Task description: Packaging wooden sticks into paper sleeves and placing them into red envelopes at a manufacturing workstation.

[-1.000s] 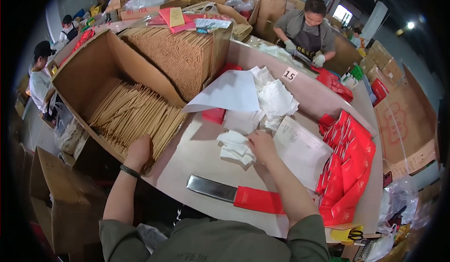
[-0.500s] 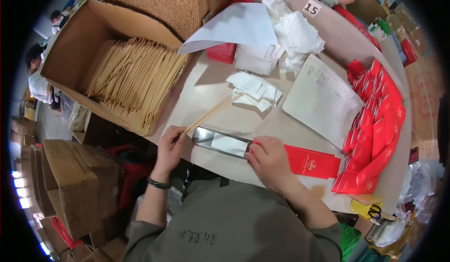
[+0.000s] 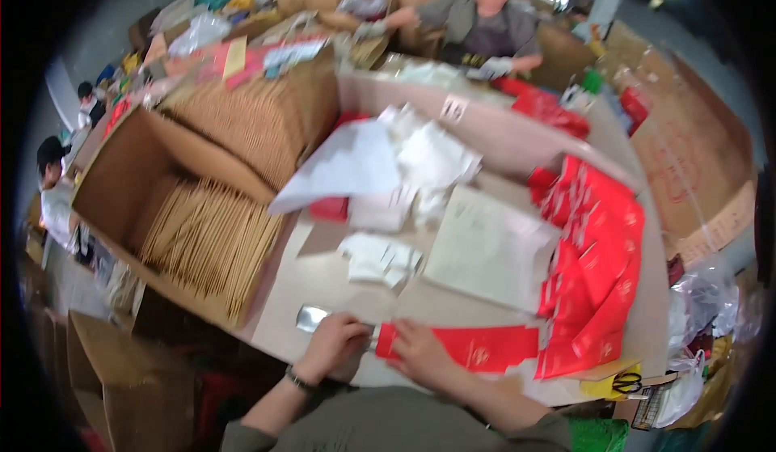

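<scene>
Near the table's front edge, my right hand (image 3: 420,355) grips the left end of a long red paper sleeve (image 3: 493,348), its fingers bent over the top. My left hand (image 3: 333,347) is just left of the sleeve's end, fingers drawn together over a shiny metal trough (image 3: 311,318). What those fingers pinch is hidden and blurred. Only the trough's left end shows clearly. A small pile of white paper slips (image 3: 380,258) lies beyond the hands. Many wooden chopsticks (image 3: 214,242) fill part of an open cardboard box (image 3: 105,173) at the left.
Red sleeves (image 3: 594,274) are heaped at the right, beside a pale sheet-like pad (image 3: 485,250). White papers (image 3: 428,157) and a bluish sheet (image 3: 343,165) lie farther back. A raised board (image 3: 493,124) borders the table. Beyond it a co-worker (image 3: 485,27) wears gloves.
My view has tilted up, showing a co-worker beyond the table. My left hand has moved right along the trough toward my right hand; the pale chopsticks it held no longer show.
</scene>
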`<state>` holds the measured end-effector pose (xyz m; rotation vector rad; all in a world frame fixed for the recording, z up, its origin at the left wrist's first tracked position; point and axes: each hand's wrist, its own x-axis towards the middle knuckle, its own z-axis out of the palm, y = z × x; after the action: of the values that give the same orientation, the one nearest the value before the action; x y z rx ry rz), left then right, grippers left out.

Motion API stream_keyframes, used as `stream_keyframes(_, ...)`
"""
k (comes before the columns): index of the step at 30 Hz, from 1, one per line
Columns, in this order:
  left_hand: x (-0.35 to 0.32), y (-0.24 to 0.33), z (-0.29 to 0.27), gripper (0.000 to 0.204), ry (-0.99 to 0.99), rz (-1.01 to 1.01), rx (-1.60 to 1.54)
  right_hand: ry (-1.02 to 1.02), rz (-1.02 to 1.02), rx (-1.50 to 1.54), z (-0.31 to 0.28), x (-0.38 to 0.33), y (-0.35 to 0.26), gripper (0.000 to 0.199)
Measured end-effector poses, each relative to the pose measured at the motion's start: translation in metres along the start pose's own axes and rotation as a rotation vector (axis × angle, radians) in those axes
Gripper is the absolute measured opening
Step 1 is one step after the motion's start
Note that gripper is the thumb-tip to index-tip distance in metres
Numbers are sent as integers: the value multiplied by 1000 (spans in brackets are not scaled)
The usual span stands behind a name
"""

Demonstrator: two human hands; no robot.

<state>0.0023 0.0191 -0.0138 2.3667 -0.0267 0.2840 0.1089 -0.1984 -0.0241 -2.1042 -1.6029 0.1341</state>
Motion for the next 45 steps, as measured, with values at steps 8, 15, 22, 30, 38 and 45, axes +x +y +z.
stream_keyframes(8, 4, 19, 27, 25, 5, -340, -195, 53, 27, -16, 3, 2, -4, 46)
stream_keyframes(15, -1, 3, -25, 77, 88, 148, 382, 139, -24, 35, -5, 3, -8, 38)
stream_keyframes(22, 8, 3, -57, 53, 33, 18, 381, 353, -252, -69, -113, 44, -4, 12)
stream_keyframes(30, -28, -15, 28, 48, -292, -371, -620, -47, 55, -80, -111, -61, 80, 52)
stream_keyframes(38, 6, 35, 5, 36, -214, -471, -143, 66, 167, -20, -58, -9, 3, 31)
stream_keyframes(45, -10, 24, -7, 59, -53, -352, 218, -173, 696, -57, -32, 15, 4, 30)
